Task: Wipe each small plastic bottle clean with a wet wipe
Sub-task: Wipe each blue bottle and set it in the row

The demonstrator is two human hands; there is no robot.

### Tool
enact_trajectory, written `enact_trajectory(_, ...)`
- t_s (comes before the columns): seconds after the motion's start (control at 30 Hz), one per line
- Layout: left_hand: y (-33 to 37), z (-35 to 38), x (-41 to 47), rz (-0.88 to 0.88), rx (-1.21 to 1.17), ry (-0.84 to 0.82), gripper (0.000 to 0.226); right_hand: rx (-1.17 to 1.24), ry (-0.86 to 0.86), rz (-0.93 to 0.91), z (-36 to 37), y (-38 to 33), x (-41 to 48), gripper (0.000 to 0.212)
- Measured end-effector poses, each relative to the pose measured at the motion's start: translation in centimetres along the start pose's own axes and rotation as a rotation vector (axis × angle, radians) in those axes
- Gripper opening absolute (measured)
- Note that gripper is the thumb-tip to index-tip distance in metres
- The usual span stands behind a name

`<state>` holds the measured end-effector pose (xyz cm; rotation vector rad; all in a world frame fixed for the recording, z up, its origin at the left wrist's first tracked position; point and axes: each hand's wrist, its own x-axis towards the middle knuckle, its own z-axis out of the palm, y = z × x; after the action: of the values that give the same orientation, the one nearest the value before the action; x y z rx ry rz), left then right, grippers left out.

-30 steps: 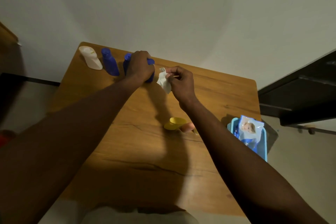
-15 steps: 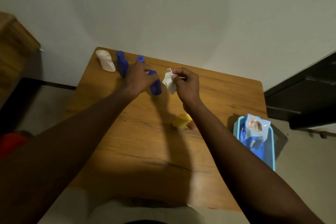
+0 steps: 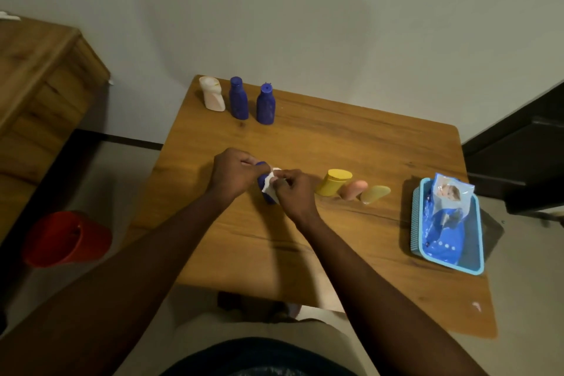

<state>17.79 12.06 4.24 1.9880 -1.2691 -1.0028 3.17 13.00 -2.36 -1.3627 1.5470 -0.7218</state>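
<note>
My left hand [image 3: 235,175] grips a small blue bottle [image 3: 265,195] over the middle of the wooden table [image 3: 351,238]. My right hand [image 3: 294,192] pinches a white wet wipe [image 3: 271,184] against that bottle. Most of the bottle is hidden by both hands. At the far left edge stand a white bottle [image 3: 211,97] and two blue bottles [image 3: 238,102] [image 3: 266,104]. To the right of my hands sit a yellow bottle [image 3: 333,182], a pink bottle [image 3: 354,189] and an olive-yellow bottle [image 3: 374,194].
A light blue tray [image 3: 477,259] at the table's right edge holds a pack of wet wipes [image 3: 447,217]. A red bucket [image 3: 65,238] stands on the floor to the left, beside a wooden cabinet [image 3: 36,76]. Dark furniture [image 3: 525,156] is on the right.
My left hand lifted one blue bottle from the back row and brought it toward me to the table's middle. My right hand followed with the wipe and now presses it on the bottle.
</note>
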Motion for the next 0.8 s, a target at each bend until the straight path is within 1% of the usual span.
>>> enact_trajectory(0.1, -1.5, 0.3, -0.8, -0.047, -0.010, -0.010, 0.021, -0.032, 0.018, 0.006, 1.1, 1.6, -1.6, 0.036)
enact_trajectory(0.27, -2.6, 0.1, -1.2, -0.066, -0.016, -0.030, 0.021, -0.018, 0.096, -0.077, 1.8, 3.0, -2.2, 0.035)
enact_trajectory(0.37, -2.8, 0.2, -1.3, -0.054, -0.011, -0.037, 0.023, -0.042, 0.044, 0.022, 1.2, 3.1, -1.8, 0.028)
enact_trajectory(0.43, -2.7, 0.2, -1.5, -0.055, -0.018, -0.031, 0.023, -0.037, 0.028, 0.107, 1.2, 3.5, -1.5, 0.026)
enact_trajectory(0.47, -2.7, 0.3, -1.4, -0.058, -0.020, -0.028, 0.024, -0.016, 0.030, 0.119, 1.2, 3.6, -1.3, 0.026)
enact_trajectory(0.53, -2.7, 0.3, -1.4, -0.062, -0.021, -0.027, 0.025, 0.014, 0.058, 0.072, 1.4, 3.1, -1.2, 0.027)
enact_trajectory(0.67, -2.9, 0.2, -1.0, -0.090, -0.052, -0.029, 0.026, 0.028, 0.128, -0.118, 2.4, 0.9, -1.7, 0.035)
enact_trajectory(0.73, -3.0, 0.1, -0.8, -0.113, -0.081, -0.037, 0.028, 0.059, 0.150, -0.117, 2.8, 1.1, -2.1, 0.034)
enact_trajectory(0.8, -3.0, 0.0, -0.8, -0.131, -0.106, -0.044, 0.030, 0.049, 0.174, -0.054, 2.9, 2.5, -2.5, 0.030)
